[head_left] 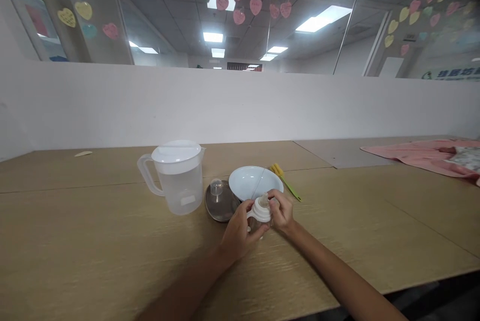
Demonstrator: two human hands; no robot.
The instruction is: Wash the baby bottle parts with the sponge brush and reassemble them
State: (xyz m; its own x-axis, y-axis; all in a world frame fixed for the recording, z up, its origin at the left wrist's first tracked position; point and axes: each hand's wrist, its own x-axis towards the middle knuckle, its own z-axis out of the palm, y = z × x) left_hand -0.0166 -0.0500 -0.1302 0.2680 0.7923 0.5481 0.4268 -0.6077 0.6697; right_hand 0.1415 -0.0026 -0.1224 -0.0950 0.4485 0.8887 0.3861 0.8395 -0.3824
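Left hand (238, 232) grasps baby bottle (261, 213), near upright between 2 hands; right hand (282, 211), nearer top, seemingly pinches nipple (263, 201).

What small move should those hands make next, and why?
Probably a gentle twist of the white collar with the right hand: its fingers are beside the teat, while the left hand steadies the bottle. The collar sits on the bottle, and a clear cap stands apart on the metal tray.
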